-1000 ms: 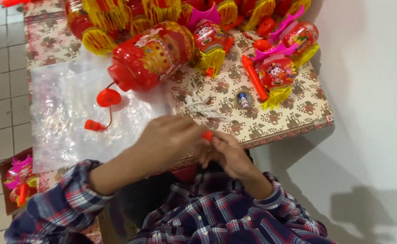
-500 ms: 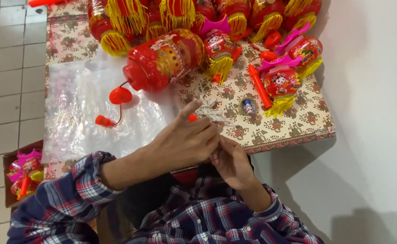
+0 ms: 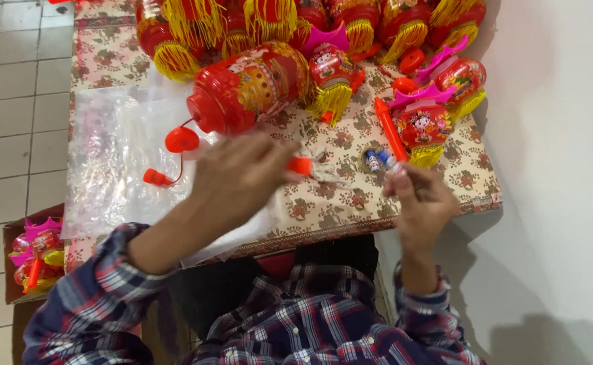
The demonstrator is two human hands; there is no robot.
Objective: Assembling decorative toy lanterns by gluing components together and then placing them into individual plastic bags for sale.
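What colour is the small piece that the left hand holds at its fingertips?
Bright orange-red. The small piece shows at the tips of the left hand in the head view.

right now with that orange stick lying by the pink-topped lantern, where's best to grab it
Probably the lower half of the orange stick, coming from the near, table-edge side. It lies flat, slanting toward the person; its far tip sits among the lanterns, and the small lantern crowds its right side, while its left side faces bare tablecloth.

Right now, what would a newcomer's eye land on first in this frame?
The heap of red lanterns with yellow tassels, filling the far side of the floral table. Next, the left hand in mid-frame pinching a small red piece, and the right hand raised beside the batteries. A clear plastic sheet covers the table's left part.
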